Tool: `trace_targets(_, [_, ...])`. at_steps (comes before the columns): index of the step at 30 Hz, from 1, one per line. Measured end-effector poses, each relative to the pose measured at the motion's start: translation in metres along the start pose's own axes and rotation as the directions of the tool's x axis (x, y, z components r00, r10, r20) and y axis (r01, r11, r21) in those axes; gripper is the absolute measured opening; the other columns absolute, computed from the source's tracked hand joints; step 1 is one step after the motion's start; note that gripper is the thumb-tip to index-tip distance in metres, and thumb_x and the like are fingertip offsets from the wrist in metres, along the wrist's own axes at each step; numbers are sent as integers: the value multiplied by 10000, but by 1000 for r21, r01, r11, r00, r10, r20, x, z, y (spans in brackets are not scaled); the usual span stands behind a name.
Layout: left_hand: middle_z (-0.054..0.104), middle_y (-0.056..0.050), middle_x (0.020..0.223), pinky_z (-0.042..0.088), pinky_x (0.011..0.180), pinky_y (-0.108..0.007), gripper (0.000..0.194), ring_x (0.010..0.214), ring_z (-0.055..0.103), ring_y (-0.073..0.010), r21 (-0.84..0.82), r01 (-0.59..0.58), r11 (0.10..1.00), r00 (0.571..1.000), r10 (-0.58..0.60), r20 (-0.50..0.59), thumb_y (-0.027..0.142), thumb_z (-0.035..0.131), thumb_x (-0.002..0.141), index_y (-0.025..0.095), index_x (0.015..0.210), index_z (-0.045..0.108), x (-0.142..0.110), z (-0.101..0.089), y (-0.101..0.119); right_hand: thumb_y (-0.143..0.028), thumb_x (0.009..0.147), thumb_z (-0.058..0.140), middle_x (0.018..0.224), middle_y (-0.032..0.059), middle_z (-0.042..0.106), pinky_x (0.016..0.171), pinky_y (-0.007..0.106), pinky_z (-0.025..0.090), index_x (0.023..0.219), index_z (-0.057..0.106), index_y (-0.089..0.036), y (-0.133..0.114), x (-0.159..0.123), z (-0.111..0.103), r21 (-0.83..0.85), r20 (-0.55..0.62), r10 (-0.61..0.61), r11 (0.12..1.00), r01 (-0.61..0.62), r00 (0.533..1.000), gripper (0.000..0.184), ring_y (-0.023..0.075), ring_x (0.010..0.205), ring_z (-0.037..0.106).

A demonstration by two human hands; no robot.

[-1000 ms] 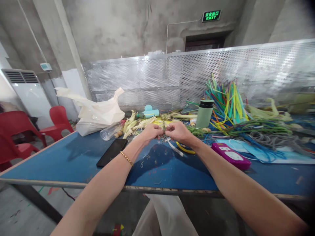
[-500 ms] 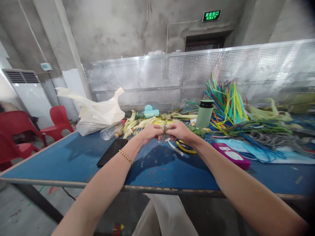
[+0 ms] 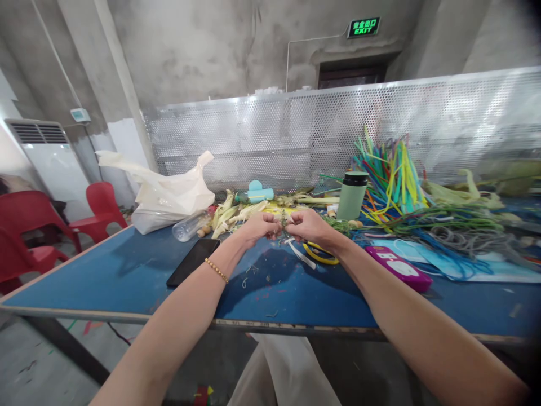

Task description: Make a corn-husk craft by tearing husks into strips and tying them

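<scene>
The exit sign [image 3: 363, 27] high on the wall glows green, with "EXIT" under a row of Chinese characters (the only writing that reads clearly). The purple box [image 3: 399, 269] at the right has pale shapes on its top, too blurred to make out as lettering.

A small green sprig [image 3: 284, 220] is between the two hands, just above the blue table [image 3: 296, 299]. It looks thin and feathery, with fine, uneven bits sticking out (its ends are partly hidden by the fingers).

The left hand [image 3: 261, 226] is curled, thumb and forefinger pinching one side of the sprig; a gold beaded bracelet [image 3: 217, 270] circles that wrist. The right hand [image 3: 311, 228] mirrors it, fingertips drawn together on the other side, knuckles bent. The hands are close together.

Just beside them lie a white strip [image 3: 301, 255] and a yellow loop [image 3: 324, 260]. Pale husks [image 3: 230, 217] lie behind the left hand, and a green tumbler [image 3: 351, 198] with a black collar stands upright beyond the right (no logo shows on it). A black phone [image 3: 193, 262] lies flat near the left forearm, its screen dark.
</scene>
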State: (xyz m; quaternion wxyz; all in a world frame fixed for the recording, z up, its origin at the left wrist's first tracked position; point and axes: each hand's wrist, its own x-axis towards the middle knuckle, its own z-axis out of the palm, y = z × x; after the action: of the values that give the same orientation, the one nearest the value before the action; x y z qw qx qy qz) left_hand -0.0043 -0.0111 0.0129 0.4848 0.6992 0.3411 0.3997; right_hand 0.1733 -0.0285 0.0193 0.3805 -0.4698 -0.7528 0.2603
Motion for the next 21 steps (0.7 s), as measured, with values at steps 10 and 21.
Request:
trace_targets(10, [608,-15,594,344,479,-221,109,446,494,-65,-117,36,992,997,-44,-65,147,659,696,116,626,582,1,-2,0,-231,599,542,547,-22,534,511,244,315,596,581,-167,2,5,-14,-249,-9,-104,963,99,994,76,114,548,450])
trace_targets(21, [604,-6,584,336,462,-218,115,437,476,-60,-164,50,985,989,-71,-128,125,660,713,120,626,585,1,0,2,-298,663,579,643,32,623,506,252,379,796,704,-134,0,1,-14,-8,-43,1,1000,-1,999,246,129,553,507])
